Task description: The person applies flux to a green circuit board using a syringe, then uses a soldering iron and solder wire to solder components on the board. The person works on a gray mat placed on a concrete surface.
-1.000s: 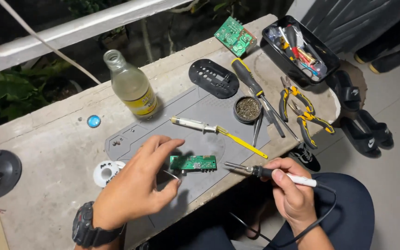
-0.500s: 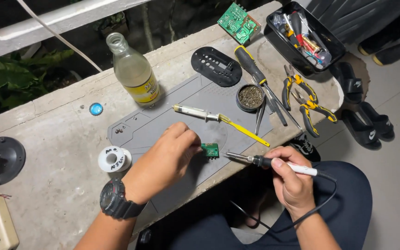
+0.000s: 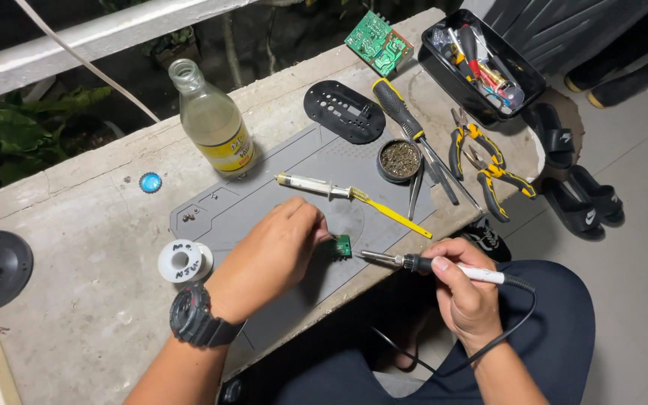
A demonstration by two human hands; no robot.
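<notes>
A: What's the work surface made of?

B: A smooth grey mat [image 3: 294,187], moulded with shallow recesses, laid on a rough, pitted concrete ledge [image 3: 76,225]; everything else I'll place from that mat.

A: And the small part?

B: A little green circuit board [image 3: 341,246], flat and rectangular, near the mat's front edge; the left hand [image 3: 275,251] pinches it from the left, fingers curled over most of it, a black watch [image 3: 198,318] on that wrist.

A: The other hand?

B: The right hand [image 3: 465,296] is closed round a slim soldering iron [image 3: 414,262], black grip and white barrel, just off the mat's front right corner; its metal tip points left, just beside the board; touching or not, I cannot tell.

A: Anything else on the mat?

B: A pale-handled brush with yellow shaft [image 3: 354,201] lies across its middle; a round tin of brassy wool [image 3: 400,159] sits at its right edge; a clear glass bottle [image 3: 215,127] stands at its back left corner; a white spool [image 3: 184,260] lies just left of it.
</notes>
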